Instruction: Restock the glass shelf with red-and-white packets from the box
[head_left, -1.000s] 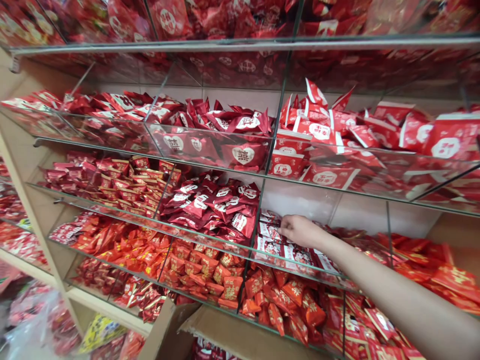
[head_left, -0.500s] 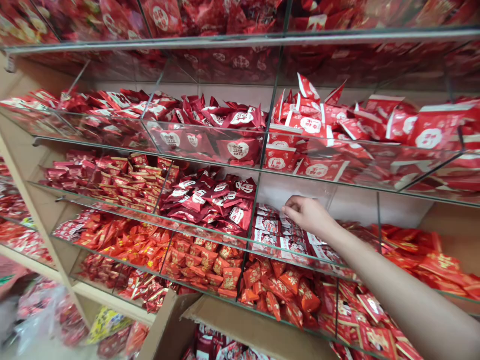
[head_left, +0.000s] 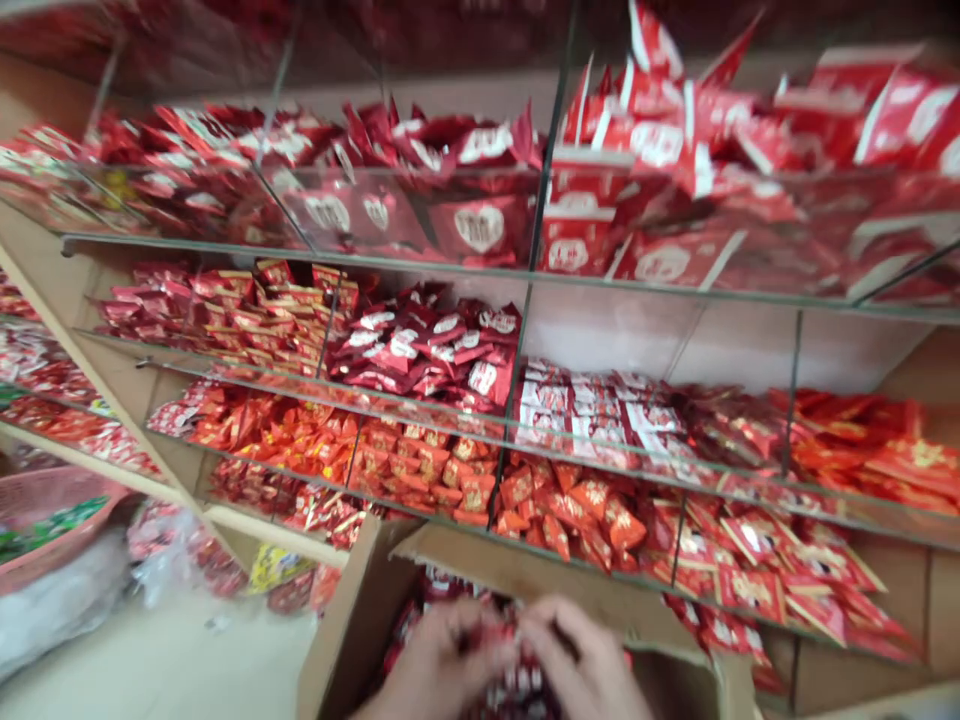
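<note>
Both hands are low in the head view, inside the open cardboard box, blurred by motion. My left hand has its fingers curled inward at small red packets. Facing it, my right hand also bends its fingers round, close to the left fingertips. Both seem closed on packets, though the exact grip is smeared. More dark red and white packets lie in the box beneath and between the hands. Above, similar white-and-maroon packets sit in neat rows on a glass-fronted shelf.
Glass-edged shelves hold maroon packets, orange packets and larger red bags. Upright dividers separate the compartments. At left, a pink basket stands near plastic bags and a yellow bag on the floor.
My right hand has left the row of white-and-maroon packets on the shelf and come down into the box. My left hand has entered the view there. The camera has tilted down.
</note>
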